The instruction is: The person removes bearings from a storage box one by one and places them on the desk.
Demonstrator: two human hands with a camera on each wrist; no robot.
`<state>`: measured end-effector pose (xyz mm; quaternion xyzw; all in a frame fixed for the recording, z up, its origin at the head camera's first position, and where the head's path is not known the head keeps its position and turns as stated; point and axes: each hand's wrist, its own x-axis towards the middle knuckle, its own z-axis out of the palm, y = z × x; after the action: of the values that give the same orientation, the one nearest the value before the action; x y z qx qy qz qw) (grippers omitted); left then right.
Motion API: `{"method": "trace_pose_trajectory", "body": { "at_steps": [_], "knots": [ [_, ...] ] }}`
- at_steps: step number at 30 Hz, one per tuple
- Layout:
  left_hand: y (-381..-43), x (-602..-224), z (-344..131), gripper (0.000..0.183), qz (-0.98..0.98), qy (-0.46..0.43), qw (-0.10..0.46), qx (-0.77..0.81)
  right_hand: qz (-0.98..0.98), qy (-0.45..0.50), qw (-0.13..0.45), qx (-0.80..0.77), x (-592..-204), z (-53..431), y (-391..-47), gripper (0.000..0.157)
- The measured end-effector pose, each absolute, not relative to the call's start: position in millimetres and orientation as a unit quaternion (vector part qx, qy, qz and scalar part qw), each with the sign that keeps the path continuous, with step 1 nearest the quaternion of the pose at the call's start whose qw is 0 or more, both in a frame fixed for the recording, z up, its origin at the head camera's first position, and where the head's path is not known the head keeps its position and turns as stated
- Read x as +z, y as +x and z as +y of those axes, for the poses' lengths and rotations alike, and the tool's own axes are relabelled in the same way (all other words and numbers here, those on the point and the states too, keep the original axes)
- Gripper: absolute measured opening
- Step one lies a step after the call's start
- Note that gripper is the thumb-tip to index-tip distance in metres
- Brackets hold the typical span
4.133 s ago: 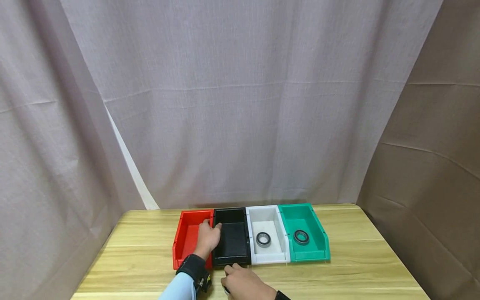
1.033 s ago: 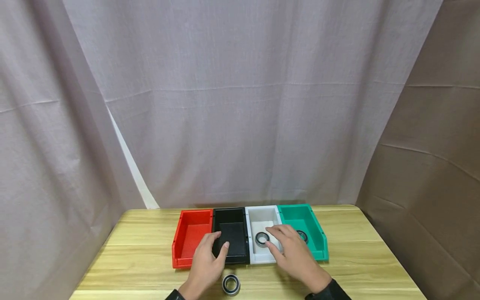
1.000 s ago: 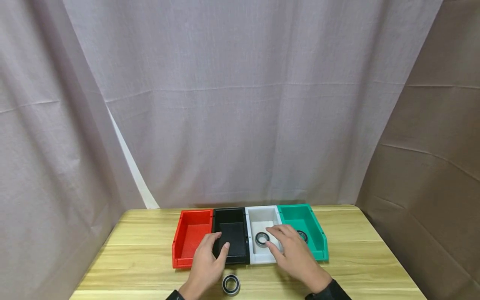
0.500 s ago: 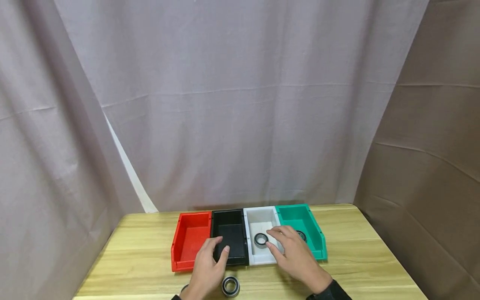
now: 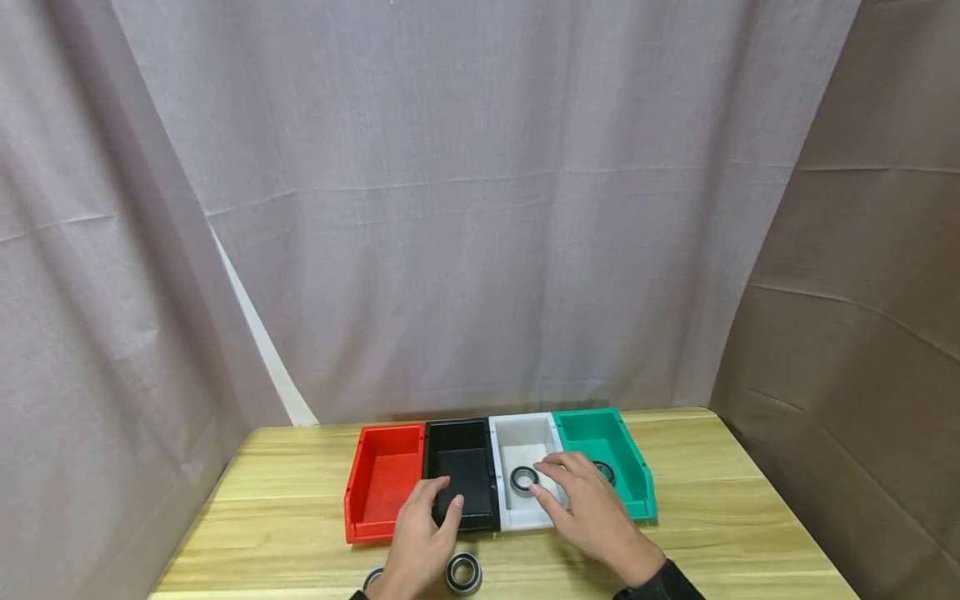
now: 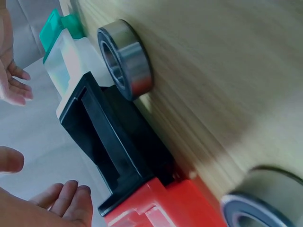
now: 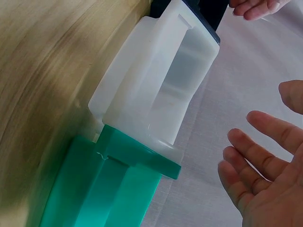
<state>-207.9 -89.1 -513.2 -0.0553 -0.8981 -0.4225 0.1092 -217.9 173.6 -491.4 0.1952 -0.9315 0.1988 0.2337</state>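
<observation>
My left hand (image 5: pixel 422 537) hovers over the front of the black bin (image 5: pixel 468 475), thumb and fingers apart, holding nothing. Over the white bin (image 5: pixel 525 521) and the green bin's near part is my right hand (image 5: pixel 588 508), its fingers relaxed and spread with nothing between them. A ball bearing (image 5: pixel 524 480) lies in the white bin beside the right fingertips. Another bearing (image 5: pixel 604 472) in the green bin (image 5: pixel 641 492) is partly covered by that hand. On the table before the black bin sits a third bearing (image 5: pixel 463 573); one more bearing (image 6: pixel 260 208) peeks out left of the left wrist.
The red bin (image 5: pixel 386 483) completes a side-by-side row along the wooden table (image 5: pixel 255 517). Grey curtain (image 5: pixel 480 250) hangs behind the table, with a brown curtain (image 5: pixel 862 358) on the right. Black bands (image 5: pixel 660 583) circle the wrists.
Since the oldest frame, the left hand has come out from between the red and black bins and the right hand has left a bearing on the table and moved right. Lately both barely move.
</observation>
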Motion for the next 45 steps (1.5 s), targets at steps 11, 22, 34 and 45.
{"method": "trace_pose_trajectory", "body": {
  "at_steps": [11,22,34,45],
  "knots": [
    [-238.0,-512.0,-50.6,0.046,-0.884,-0.015,0.127,-0.451,-0.922,0.205,0.257,0.202,-493.0,176.4,-218.9,0.025],
    [-297.4,-524.6,-1.0,0.071,-0.889,0.041,0.097,-0.446,-0.915,0.213,0.273,0.205,-489.4,179.1,-221.1,0.027],
    [-312.6,-531.6,15.3,0.048,-0.899,0.095,0.072,-0.420,-0.915,0.209,0.274,0.209,-488.5,179.8,-223.2,0.025],
    [-308.6,-534.8,22.4,0.043,-0.891,0.094,0.095,-0.434,-0.925,0.192,0.251,0.213,-490.1,180.3,-221.2,0.026]
  ]
}}
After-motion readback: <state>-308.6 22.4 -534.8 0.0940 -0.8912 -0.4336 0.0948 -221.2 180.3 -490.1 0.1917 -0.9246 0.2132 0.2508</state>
